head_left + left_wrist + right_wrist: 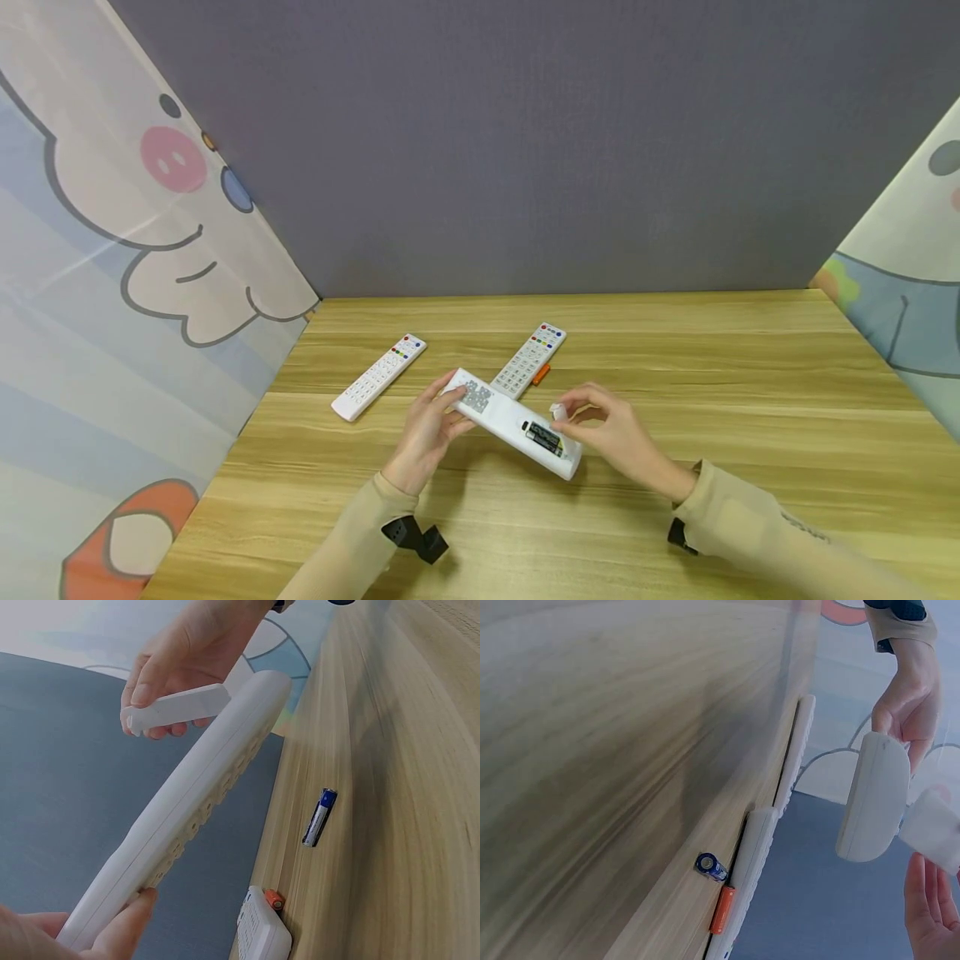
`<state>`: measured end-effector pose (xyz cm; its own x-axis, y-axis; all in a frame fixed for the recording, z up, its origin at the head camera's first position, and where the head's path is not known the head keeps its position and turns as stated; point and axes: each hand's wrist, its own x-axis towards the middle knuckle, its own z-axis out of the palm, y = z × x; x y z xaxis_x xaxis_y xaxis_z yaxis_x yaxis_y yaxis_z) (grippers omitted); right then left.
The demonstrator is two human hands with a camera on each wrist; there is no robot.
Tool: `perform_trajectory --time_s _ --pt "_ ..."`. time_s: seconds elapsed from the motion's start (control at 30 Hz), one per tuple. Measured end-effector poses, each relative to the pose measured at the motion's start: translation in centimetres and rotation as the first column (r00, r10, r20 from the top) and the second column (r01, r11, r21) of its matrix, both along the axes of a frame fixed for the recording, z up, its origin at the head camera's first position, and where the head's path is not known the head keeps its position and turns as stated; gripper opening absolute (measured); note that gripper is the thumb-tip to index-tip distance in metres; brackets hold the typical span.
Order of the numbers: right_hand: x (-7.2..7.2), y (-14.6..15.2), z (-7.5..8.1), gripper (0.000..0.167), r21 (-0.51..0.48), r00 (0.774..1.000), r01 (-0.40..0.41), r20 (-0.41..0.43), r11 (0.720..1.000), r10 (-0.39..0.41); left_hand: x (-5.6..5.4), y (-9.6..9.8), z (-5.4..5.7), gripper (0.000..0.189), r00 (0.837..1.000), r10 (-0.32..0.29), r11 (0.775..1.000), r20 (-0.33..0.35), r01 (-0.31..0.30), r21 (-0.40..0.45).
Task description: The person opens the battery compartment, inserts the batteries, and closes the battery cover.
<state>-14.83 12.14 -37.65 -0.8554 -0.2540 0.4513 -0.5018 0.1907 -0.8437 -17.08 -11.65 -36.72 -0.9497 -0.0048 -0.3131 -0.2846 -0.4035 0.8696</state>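
Observation:
A white remote control [517, 425] is held by its far-left end in my left hand [429, 429], back side up and tilted. Dark batteries [543, 438] show in its uncovered compartment, near the right end. My right hand [607, 429] pinches a small white battery cover [558, 412] just above that compartment. In the left wrist view the cover [176, 709] lies between the right thumb and fingers, close to the remote's end [266, 686]. The right wrist view shows the cover [934, 829] beside the remote [875, 799].
One white remote [378, 377] lies on the table at left, buttons up. Another remote [528, 358] lies behind the held one, with an orange battery [542, 375] along its right side. A blue-and-silver battery [320, 817] lies on the wooden table. A grey panel [562, 150] stands behind.

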Motion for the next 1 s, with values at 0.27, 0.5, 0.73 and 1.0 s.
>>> perform_trajectory --time_s 0.27,0.5,0.73,1.0 --pt "0.5 -0.5 0.7 0.031 0.041 0.996 -0.014 -0.092 0.999 0.018 0.0 0.2 0.1 0.044 1.0 0.004 1.0 -0.003 -0.004 0.008" --pt "0.0 -0.5 -0.1 0.031 0.096 0.974 -0.03 -0.219 0.995 0.05 0.0 0.3 0.3 0.043 1.0 0.001 1.0 -0.007 -0.001 -0.001" --pt "-0.3 -0.5 -0.5 0.03 0.144 0.957 -0.053 -0.275 0.988 0.092 0.1 0.5 0.4 0.044 1.0 -0.011 1.0 -0.004 0.011 0.009" --pt "-0.2 -0.6 -0.4 0.028 0.213 0.95 -0.094 -0.272 0.973 0.151 0.2 0.6 0.6 0.045 0.999 -0.039 0.999 -0.017 0.039 -0.004"
